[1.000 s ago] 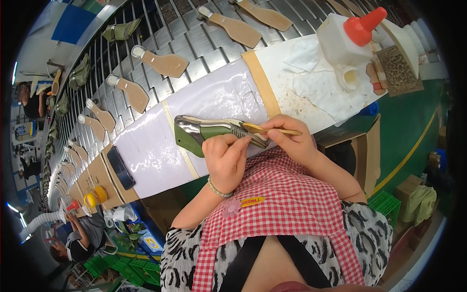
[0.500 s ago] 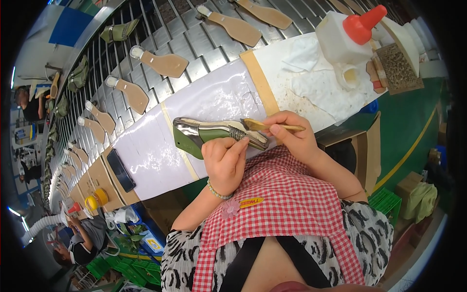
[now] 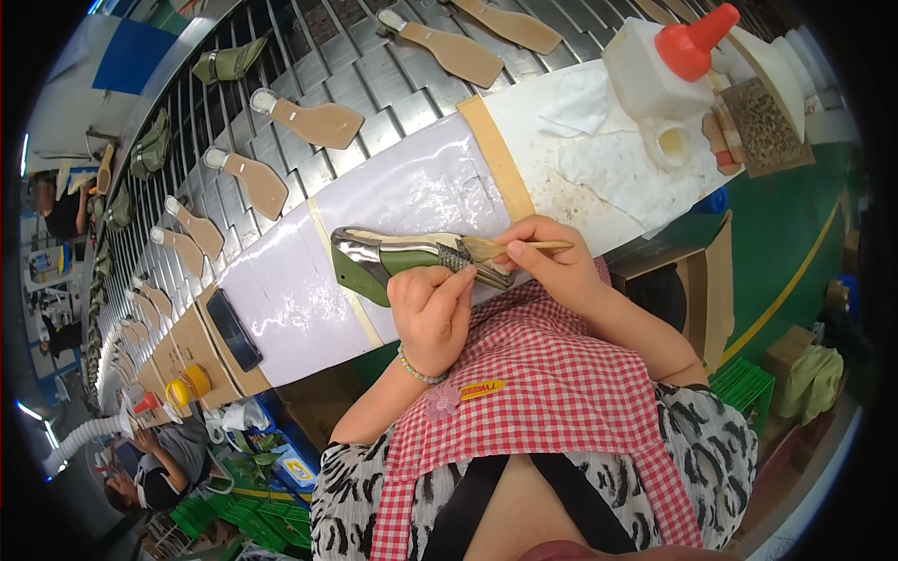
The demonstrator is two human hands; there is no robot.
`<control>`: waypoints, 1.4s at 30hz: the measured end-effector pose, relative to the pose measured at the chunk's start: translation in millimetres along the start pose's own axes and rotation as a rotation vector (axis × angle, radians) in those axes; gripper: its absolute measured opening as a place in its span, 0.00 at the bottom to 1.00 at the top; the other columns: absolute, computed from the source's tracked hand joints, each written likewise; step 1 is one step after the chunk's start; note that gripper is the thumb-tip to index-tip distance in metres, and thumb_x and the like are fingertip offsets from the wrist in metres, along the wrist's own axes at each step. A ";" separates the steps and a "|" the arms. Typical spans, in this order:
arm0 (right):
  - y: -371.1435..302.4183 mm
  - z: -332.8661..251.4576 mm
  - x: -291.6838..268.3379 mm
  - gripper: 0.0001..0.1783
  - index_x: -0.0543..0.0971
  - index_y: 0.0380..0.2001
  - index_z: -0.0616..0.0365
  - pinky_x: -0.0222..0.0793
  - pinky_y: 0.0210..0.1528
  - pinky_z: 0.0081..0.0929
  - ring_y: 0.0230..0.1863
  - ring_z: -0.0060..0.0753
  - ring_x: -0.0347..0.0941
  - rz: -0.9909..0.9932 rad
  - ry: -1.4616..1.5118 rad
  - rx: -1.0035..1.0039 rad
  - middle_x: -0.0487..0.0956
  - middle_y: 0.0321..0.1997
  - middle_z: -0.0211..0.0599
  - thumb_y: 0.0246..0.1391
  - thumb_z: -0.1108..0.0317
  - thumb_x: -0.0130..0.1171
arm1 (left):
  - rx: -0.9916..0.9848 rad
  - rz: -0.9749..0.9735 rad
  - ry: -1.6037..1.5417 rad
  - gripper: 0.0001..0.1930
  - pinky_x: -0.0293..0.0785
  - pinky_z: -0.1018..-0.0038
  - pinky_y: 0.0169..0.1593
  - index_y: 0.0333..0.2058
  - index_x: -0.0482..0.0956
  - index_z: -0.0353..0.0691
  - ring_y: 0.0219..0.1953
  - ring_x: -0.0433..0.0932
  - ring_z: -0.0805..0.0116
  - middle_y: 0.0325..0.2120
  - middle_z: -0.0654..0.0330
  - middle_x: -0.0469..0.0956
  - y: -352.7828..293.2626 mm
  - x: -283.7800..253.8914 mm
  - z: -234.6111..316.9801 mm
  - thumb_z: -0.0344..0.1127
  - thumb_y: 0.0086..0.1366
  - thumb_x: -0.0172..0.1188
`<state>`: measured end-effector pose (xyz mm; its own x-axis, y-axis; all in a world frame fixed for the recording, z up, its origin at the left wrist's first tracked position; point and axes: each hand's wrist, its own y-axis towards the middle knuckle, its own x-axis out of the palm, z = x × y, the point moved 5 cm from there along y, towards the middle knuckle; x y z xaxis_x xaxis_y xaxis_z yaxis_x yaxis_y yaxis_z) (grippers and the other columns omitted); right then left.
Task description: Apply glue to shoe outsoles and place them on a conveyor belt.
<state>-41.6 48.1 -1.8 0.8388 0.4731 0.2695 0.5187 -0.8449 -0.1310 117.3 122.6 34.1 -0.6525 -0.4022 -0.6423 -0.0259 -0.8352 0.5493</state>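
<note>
A shoe upper (image 3: 412,247) in shiny silver with a dark braided strap sits sole side up over a green shoe last (image 3: 360,281), tilted on its side above the covered bench. My left hand (image 3: 430,309) is closed on the near side of it, fingertips at the strap. My right hand (image 3: 552,257) pinches a wooden-handled brush (image 3: 485,249), whose bristle end touches the shoe's underside by the strap. My right fingers hide part of the toe end.
Tan insoles (image 3: 318,124) lie along the slatted metal conveyor (image 3: 393,103) beyond the bench. At the right stand a white bottle with a red nozzle (image 3: 687,47) and a small glue cup (image 3: 670,145). A dark phone (image 3: 232,327) and yellow tape (image 3: 195,379) lie left. A co-worker (image 3: 168,463) sits lower left.
The brush and my right hand have shifted slightly left and toward me, bringing the bristles nearer the strap. My left hand and the shoe have hardly moved.
</note>
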 end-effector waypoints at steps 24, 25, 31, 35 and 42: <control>-48.3 -76.3 -57.1 0.08 0.74 0.41 0.66 0.70 0.40 0.22 0.33 0.24 0.73 0.430 0.019 -0.411 0.80 0.34 0.41 0.60 0.73 0.51 | -0.450 -1.350 -0.436 0.32 0.73 0.72 0.47 0.46 0.74 0.35 0.41 0.78 0.68 0.38 0.58 0.79 90.9 8.7 -96.3 0.47 0.46 0.73; -52.4 -77.0 -58.2 0.08 0.74 0.40 0.66 0.70 0.40 0.23 0.33 0.25 0.73 0.429 0.021 -0.430 0.80 0.34 0.41 0.60 0.73 0.51 | -0.596 -1.187 -0.710 0.33 0.73 0.71 0.47 0.48 0.73 0.34 0.40 0.77 0.67 0.39 0.56 0.79 95.4 2.4 -99.9 0.47 0.47 0.72; -61.7 -94.1 -36.9 0.10 0.75 0.40 0.67 0.72 0.42 0.25 0.35 0.27 0.75 0.285 -0.004 -0.428 0.79 0.35 0.42 0.60 0.70 0.53 | -0.668 -0.513 -1.480 0.35 0.69 0.52 0.57 0.55 0.66 0.32 0.53 0.73 0.44 0.45 0.48 0.76 167.3 -40.4 -127.3 0.51 0.57 0.63; -65.5 -99.7 -18.2 0.11 0.75 0.41 0.67 0.73 0.44 0.25 0.37 0.27 0.76 0.199 -0.011 -0.378 0.79 0.37 0.41 0.60 0.69 0.54 | -0.660 -0.209 -1.646 0.26 0.69 0.55 0.59 0.54 0.67 0.33 0.53 0.73 0.48 0.45 0.48 0.77 249.1 -53.4 -146.5 0.42 0.62 0.59; -36.6 -88.9 -20.7 0.10 0.75 0.43 0.67 0.74 0.47 0.25 0.41 0.27 0.77 0.139 0.018 -0.276 0.79 0.40 0.41 0.61 0.72 0.53 | -0.488 -0.005 -1.541 0.13 0.75 0.65 0.47 0.42 0.73 0.34 0.41 0.77 0.63 0.38 0.57 0.77 397.2 -25.8 -217.0 0.23 0.57 0.58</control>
<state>-92.7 47.0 82.3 0.8942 0.3461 0.2839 0.3328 -0.9382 0.0955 288.2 -280.1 152.9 -0.7619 0.0888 0.6416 0.0046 -0.9898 0.1424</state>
